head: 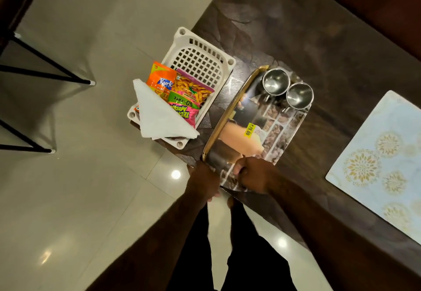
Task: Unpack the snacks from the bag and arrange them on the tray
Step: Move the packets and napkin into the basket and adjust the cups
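Gripping tray (230, 108) near end — left hand (202, 180), right hand (254, 174), both closed

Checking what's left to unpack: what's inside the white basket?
In the basket: an orange snack packet, a pink-green one and a white napkin covering their lower parts; anything beneath is hidden.

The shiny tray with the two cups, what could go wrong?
Both hands, left hand and right hand, grip the near end of the mirrored gold-rimmed tray. If it tilts, the two steel cups at its far end may slide. The white plastic basket holding snack packets overhangs the dark table's edge; a bump could tip it.
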Tool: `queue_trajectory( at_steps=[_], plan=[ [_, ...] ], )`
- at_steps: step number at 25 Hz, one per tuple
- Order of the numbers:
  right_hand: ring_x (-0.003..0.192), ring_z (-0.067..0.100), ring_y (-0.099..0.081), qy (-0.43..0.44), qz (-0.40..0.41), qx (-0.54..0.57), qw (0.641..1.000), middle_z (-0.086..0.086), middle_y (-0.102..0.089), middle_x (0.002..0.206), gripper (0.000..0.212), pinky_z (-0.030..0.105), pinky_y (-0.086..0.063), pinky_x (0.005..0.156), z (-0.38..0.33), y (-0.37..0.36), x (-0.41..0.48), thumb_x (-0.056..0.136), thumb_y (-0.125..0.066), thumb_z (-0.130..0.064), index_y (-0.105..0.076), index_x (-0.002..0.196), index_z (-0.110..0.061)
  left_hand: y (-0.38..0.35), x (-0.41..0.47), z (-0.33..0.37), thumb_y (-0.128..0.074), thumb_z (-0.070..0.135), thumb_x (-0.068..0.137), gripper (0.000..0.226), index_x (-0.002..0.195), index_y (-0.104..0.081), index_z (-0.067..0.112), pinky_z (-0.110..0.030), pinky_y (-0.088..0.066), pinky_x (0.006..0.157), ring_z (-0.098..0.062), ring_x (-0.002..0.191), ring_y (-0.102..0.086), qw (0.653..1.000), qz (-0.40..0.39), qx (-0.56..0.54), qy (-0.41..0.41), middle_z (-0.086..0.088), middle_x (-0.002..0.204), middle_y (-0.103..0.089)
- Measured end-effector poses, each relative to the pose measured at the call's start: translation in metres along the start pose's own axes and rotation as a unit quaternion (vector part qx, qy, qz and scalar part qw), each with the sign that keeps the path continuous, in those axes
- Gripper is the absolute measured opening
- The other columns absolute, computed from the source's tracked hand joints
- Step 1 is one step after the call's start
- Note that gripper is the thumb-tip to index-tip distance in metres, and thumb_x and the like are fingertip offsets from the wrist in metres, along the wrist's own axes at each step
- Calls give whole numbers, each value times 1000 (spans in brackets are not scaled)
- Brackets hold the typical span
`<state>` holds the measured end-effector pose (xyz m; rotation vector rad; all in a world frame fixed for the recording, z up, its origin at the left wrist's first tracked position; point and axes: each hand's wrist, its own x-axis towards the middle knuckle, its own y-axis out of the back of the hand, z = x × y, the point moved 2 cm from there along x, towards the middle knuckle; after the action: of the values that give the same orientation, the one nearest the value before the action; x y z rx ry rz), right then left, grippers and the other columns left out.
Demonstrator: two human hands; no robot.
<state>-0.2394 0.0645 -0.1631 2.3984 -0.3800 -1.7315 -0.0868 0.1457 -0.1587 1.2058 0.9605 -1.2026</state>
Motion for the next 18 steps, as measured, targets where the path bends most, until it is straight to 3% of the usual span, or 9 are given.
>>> queue_trajectory(
  at_steps=[3,5,8,10,12,15,17,18],
  plan=[
    [112,19,-69,46,-35,9,998,-6,-72,110,31,21,-49,89,-2,-3,6,85,-62,-22,-74,112,-29,7,0,-1,-53,43,95,43,125,-51,12,-40,-60,62,-31,72,-75,999,38,-1,-20,-14,98,-73],
    [104,23,-73,86,-31,63,994,-2,-72,102,29,26,-56,85,-4,-1,5,88,-62,-9,-76,110,-22,16,-2,1,-50,54,83,59,125,-50,14,-45,-59,68,-31,70,-71,998,56,1,-13,-15,96,-73],
    [85,18,-73,104,152,107,977,-12,-70,88,26,31,-59,80,2,32,-8,89,-57,-15,-72,95,-36,27,-5,11,-49,61,73,69,129,-41,23,-44,-59,65,-32,70,-70,994,104,38,-17,-15,96,-71],
    [73,10,-68,88,308,143,936,-17,-68,80,18,29,-54,71,15,65,-19,85,-56,-25,-65,94,-38,33,-6,21,-51,53,78,55,121,-39,21,-37,-60,61,-28,63,-70,988,127,89,-4,-12,87,-70],
    [72,2,-63,75,420,195,883,-21,-65,81,15,28,-51,67,27,96,-33,84,-56,-34,-63,97,-36,32,-14,26,-55,36,88,33,110,-51,11,-39,-64,65,-25,58,-74,975,118,179,55,-10,78,-70],
    [101,13,-62,33,503,204,839,-13,-59,110,31,31,-49,75,37,126,-44,82,-62,-40,-62,113,-33,15,-41,45,-56,33,91,20,88,-58,13,-30,-62,60,-19,49,-72,947,-6,313,66,-3,56,-72],
    [127,27,-51,-19,473,181,862,4,-50,135,59,34,-44,87,40,137,-39,83,-72,-41,-54,136,-22,-2,-50,85,-56,31,89,20,96,-59,12,-27,-57,57,-22,63,-74,937,-20,340,-77,-1,72,-77],
    [134,31,-46,-37,439,169,882,8,-45,143,72,36,-44,92,39,140,-36,82,-76,-44,-48,144,-20,-10,-50,113,-57,29,86,25,107,-57,16,-30,-56,67,-25,79,-74,919,30,348,-183,1,91,-76]
  ],
)
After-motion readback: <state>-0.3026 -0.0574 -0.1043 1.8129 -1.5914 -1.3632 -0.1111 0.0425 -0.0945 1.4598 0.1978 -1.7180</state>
